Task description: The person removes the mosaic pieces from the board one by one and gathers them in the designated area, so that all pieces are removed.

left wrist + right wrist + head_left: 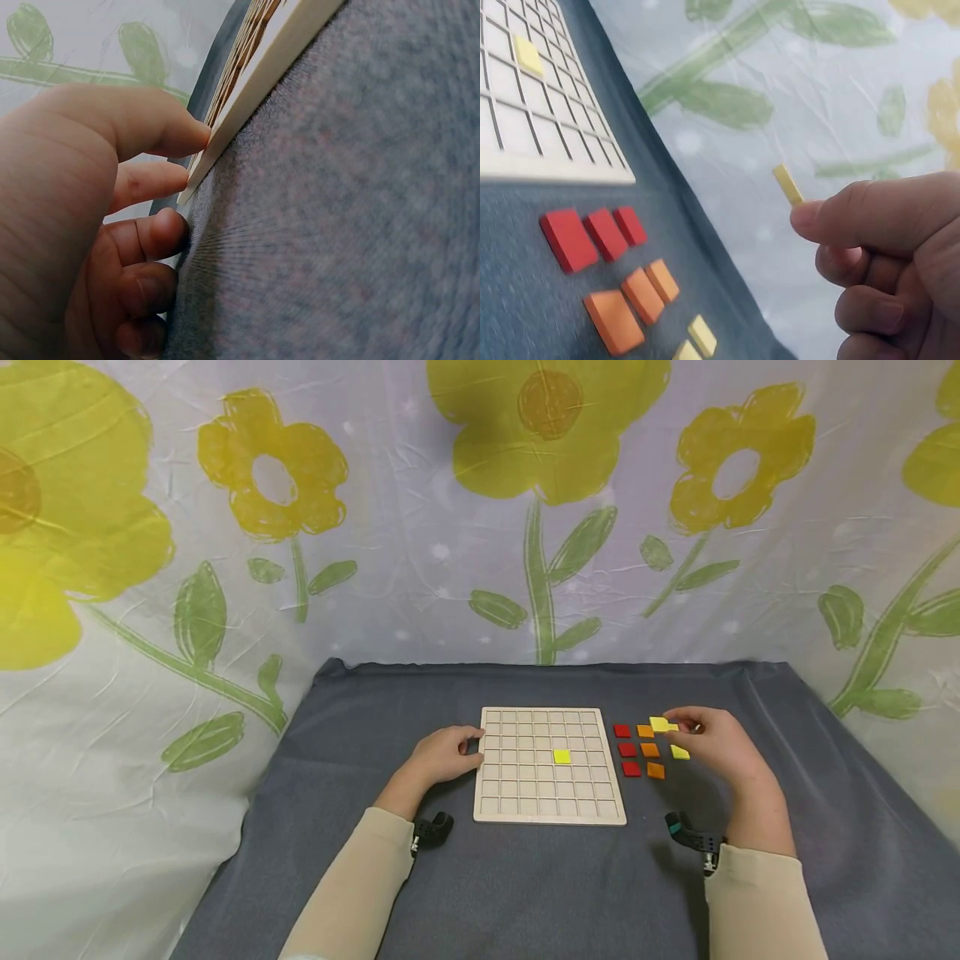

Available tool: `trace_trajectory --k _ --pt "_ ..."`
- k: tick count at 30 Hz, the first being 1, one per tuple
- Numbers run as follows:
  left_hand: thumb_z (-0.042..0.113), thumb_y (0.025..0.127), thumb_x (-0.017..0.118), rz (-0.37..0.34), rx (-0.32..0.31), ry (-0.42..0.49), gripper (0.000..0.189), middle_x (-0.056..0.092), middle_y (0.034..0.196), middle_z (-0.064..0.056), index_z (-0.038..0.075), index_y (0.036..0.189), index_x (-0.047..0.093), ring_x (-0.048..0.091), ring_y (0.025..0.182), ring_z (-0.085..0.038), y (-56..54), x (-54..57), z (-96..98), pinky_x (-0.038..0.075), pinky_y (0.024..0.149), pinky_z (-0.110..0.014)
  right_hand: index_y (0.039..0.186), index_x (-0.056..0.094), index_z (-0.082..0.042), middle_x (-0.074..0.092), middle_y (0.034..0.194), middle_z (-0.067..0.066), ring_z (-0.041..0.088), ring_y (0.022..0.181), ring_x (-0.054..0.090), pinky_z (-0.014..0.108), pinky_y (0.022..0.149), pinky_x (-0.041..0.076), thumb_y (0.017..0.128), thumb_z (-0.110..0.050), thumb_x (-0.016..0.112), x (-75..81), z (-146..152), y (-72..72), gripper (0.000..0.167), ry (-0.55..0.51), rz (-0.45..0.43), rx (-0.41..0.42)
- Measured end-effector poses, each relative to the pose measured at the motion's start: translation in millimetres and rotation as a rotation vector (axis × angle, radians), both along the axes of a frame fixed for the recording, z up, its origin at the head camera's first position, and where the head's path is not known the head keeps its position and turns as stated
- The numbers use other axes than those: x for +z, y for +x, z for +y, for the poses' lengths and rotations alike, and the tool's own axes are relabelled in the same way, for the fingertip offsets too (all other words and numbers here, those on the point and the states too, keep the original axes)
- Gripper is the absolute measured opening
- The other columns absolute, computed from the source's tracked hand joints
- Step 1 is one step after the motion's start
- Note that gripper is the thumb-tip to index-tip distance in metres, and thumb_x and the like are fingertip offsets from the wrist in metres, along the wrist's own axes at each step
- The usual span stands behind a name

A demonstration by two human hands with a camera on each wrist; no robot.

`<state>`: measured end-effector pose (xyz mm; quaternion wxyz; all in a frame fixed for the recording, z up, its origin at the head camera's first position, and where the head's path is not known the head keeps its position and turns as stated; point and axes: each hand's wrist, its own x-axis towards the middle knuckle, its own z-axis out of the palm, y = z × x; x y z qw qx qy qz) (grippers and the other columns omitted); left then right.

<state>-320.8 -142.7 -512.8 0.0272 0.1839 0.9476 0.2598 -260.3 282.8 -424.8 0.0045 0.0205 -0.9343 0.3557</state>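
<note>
A square wooden grid board (550, 819) lies on the dark cloth, with one yellow tile (562, 757) in a cell right of its middle. My left hand (447, 753) rests at the board's left edge, thumb and a fingertip touching its side in the left wrist view. Above the loose tiles, my right hand (716, 742) pinches a thin yellow square tile (787, 184) between thumb and finger. Two more yellow tiles (702, 335) lie on the cloth beneath that hand; one is partly covered by it in the head view.
Right of the board stand a column of red tiles (627, 749) and, beside it, a column of orange tiles (650, 750). Dark grey cloth (540, 893) covers the table. A flower-printed curtain (390, 568) hangs behind and at both sides.
</note>
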Motion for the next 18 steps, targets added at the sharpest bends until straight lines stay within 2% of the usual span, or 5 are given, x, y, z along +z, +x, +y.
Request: trace_trajectory --k 9,13,18 --pt "0.034 0.094 0.068 0.000 0.004 0.010 0.050 0.053 0.071 0.002 0.019 0.142 0.064 0.043 0.060 -0.013 -1.0 -1.1 0.4 0.032 0.056 -0.031 0.132 0.062 0.006 0.053 0.091 0.007 0.024 0.083 0.049 0.040 0.071 0.041 0.100 -0.020 0.066 -10.2 26 2.3 0.041 0.005 -0.067 0.039" --pt "0.034 0.095 0.068 -0.002 0.002 0.011 0.050 0.053 0.071 0.002 0.019 0.142 0.064 0.043 0.059 -0.013 -0.4 -0.6 0.3 0.032 0.056 -0.031 0.128 0.064 0.008 0.053 0.090 0.007 0.024 0.084 0.049 0.039 0.071 0.041 0.098 -0.017 0.068 -15.4 37 4.8 0.039 0.037 -0.090 0.066" --pt "0.035 0.095 0.068 -0.009 0.002 0.011 0.050 0.053 0.071 0.002 0.020 0.143 0.064 0.043 0.059 -0.013 0.5 0.0 0.5 0.032 0.056 -0.031 0.123 0.066 0.009 0.060 0.096 0.014 0.028 0.087 0.052 0.042 0.074 0.043 0.095 -0.014 0.068 -25.3 53 5.1 0.037 0.084 -0.157 0.093"
